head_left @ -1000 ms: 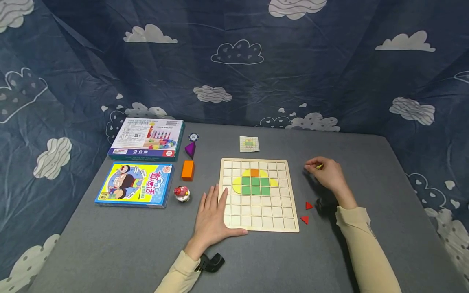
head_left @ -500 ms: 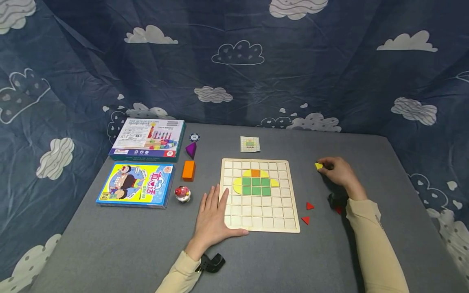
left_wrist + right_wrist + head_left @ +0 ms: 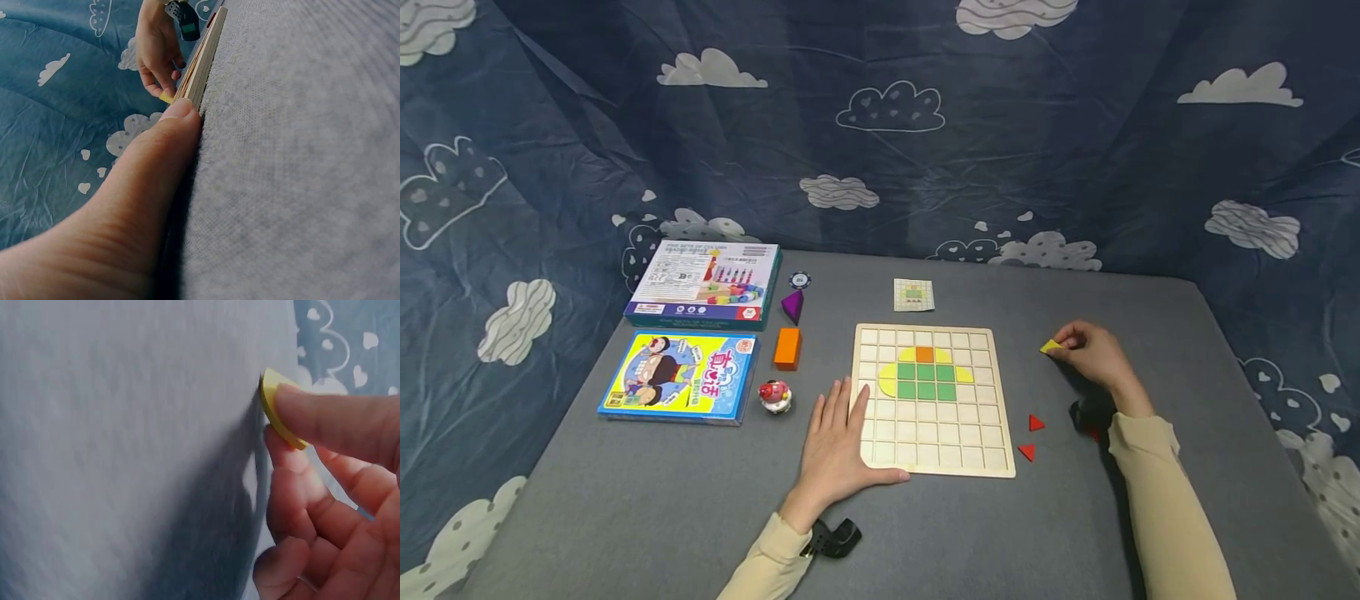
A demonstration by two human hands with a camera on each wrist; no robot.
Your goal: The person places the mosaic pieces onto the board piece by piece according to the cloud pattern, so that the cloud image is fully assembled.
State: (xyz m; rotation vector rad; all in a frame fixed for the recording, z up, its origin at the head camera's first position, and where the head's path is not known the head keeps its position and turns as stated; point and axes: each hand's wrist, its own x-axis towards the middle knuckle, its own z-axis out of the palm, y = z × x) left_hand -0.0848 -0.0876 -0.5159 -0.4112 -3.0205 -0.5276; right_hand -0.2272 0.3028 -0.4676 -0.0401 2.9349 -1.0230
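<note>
The wooden grid board [image 3: 936, 433] lies flat, with green squares [image 3: 927, 372], an orange square [image 3: 924, 355] and yellow pieces [image 3: 887, 380] set in its upper part. My left hand [image 3: 833, 450] rests at its lower left corner, fingers straight over the left edge. In the left wrist view the thumb [image 3: 147, 165] touches the board's side. Right of the board, my right hand [image 3: 1096, 357] pinches a yellow piece with a curved edge [image 3: 278, 419] between thumb and fingers, above the grey table. Two red triangles [image 3: 1036, 422] lie between board and right arm; another is partly hidden beside the right wrist.
A small pattern card [image 3: 913, 295] lies behind the board. To the left are two boxes [image 3: 677, 377], an orange block [image 3: 787, 349], a purple block [image 3: 792, 307], a poker chip [image 3: 800, 281] and a small red-and-white toy [image 3: 775, 397]. A cloud-printed cloth [image 3: 895, 200] hangs behind the table.
My right hand has moved a little to the right, away from the board, and the yellow piece has turned in its fingers and shows more. The left hand has stayed in place.
</note>
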